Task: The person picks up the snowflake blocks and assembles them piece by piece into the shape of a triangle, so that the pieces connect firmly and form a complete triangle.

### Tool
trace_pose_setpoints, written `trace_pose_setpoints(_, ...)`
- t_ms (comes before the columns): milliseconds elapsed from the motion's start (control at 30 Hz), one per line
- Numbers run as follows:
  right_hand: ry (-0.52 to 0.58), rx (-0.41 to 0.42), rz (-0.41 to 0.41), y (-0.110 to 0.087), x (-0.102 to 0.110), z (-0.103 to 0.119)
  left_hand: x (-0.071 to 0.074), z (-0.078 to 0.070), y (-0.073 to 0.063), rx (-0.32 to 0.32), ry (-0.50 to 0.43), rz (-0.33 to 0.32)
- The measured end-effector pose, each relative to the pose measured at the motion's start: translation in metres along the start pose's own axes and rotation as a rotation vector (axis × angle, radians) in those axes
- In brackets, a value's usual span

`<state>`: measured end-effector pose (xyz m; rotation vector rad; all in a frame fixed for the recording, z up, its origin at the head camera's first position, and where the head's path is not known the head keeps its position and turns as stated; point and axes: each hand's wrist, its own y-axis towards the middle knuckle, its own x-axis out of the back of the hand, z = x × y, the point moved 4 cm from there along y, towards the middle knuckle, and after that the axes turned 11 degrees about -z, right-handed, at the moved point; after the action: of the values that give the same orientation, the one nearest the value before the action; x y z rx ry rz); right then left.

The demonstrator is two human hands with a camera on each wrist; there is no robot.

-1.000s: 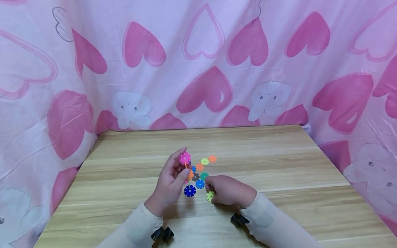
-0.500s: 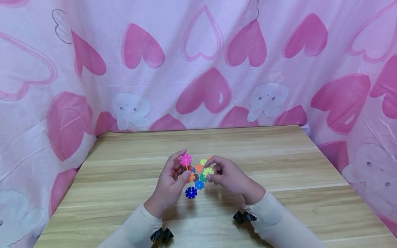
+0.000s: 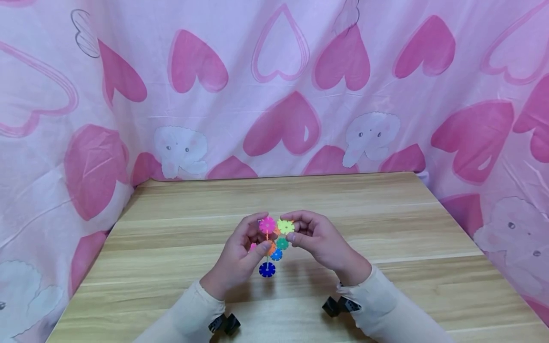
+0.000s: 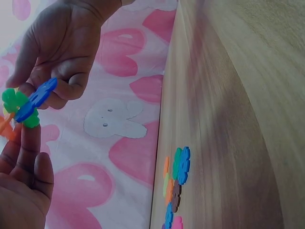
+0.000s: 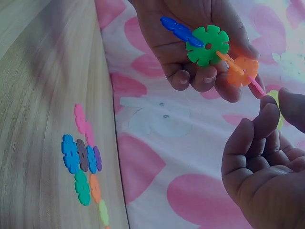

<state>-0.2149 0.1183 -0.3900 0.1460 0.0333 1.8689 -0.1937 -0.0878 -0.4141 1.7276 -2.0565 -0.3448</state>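
My left hand (image 3: pixel 238 253) holds up a short chain of plastic snowflake discs (image 3: pixel 268 247), with a pink disc (image 3: pixel 267 225) on top and a dark blue one (image 3: pixel 267 269) at the bottom. In the right wrist view the chain (image 5: pixel 208 45) runs blue, green, orange, pink in the left hand (image 5: pixel 190 71). My right hand (image 3: pixel 322 240) pinches a yellow-green disc (image 3: pixel 285 226), whose edge meets the pink disc. The right wrist view shows this disc (image 5: pixel 275 109) at my right hand's fingertips (image 5: pixel 267 119).
Several loose discs (image 3: pixel 279 248) lie on the wooden table (image 3: pixel 386 228) under the hands, also in view as the loose discs (image 5: pixel 83 167) and the loose discs (image 4: pixel 176 183). A pink heart-print cloth (image 3: pixel 274 85) surrounds the table at the back and sides.
My right hand lifted the yellow-green disc from the table and brought it up to the pink disc. My left hand shifted slightly right with the chain.
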Motion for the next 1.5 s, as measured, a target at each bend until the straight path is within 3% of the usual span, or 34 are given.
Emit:
trace_pose_setpoints(467,0.019,0.061,0.121,0.002,-0.001,0.011,-0.001,-0.004,0.000,-0.015,-0.001,0.044)
trace_pose_setpoints(800,-0.057,0.039,0.206,0.013,-0.004,0.023,0.007,-0.009,0.000,-0.019,0.083,-0.019)
trace_pose_setpoints(1167,0.017,0.051,0.215,0.006,-0.006,0.022,0.004,-0.009,-0.004,-0.039,0.033,-0.006)
trace_pose_setpoints(1333,0.023,0.038,0.216,0.007,-0.007,0.017,0.002,-0.008,-0.005,-0.032,-0.007,-0.001)
trace_pose_setpoints(1500,-0.005,0.035,0.205,0.010,-0.006,0.015,0.001,-0.006,-0.004,-0.017,0.016,-0.014)
